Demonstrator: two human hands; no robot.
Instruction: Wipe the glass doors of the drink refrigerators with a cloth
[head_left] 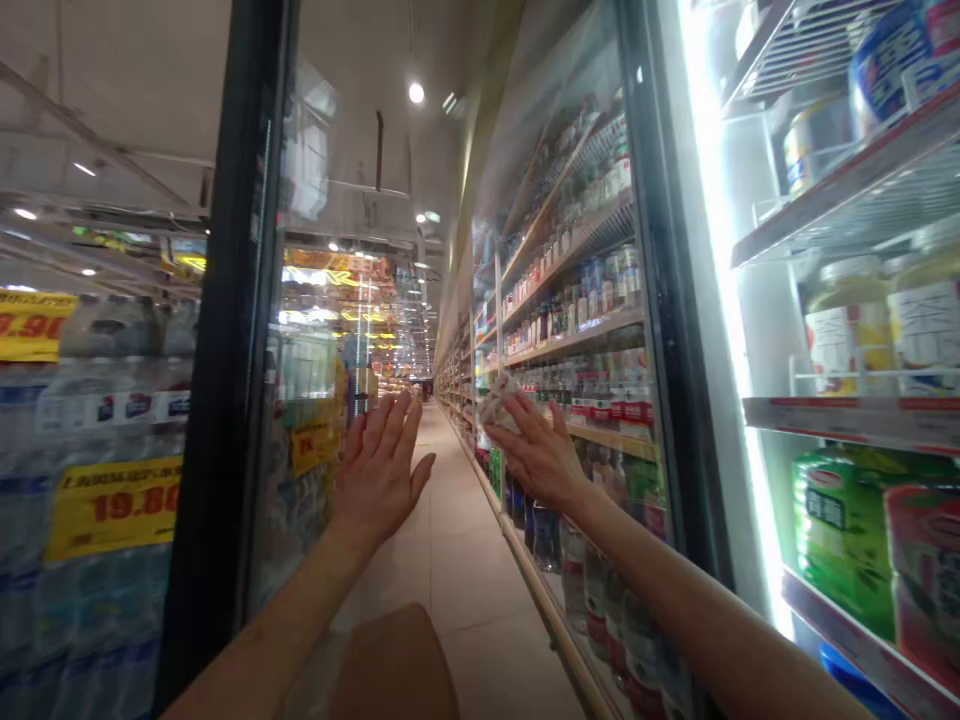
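Observation:
My left hand (382, 465) is flat with fingers spread, pressed against the glass of an open cooler door (315, 330) that swings out into the aisle. My right hand (534, 450) presses a crumpled pale cloth (496, 400) against the glass of the neighbouring cooler door (577, 250). Behind that glass stand rows of bottles on shelves. Both forearms reach forward from the bottom of the view.
At right an open, brightly lit cooler (847, 330) shows jars, cans and green packs on wire shelves. Stacked water bottles with yellow price signs (112, 505) stand at left. A long tiled aisle (450, 520) runs ahead between shelves. Something brown (394, 665) sits low in front.

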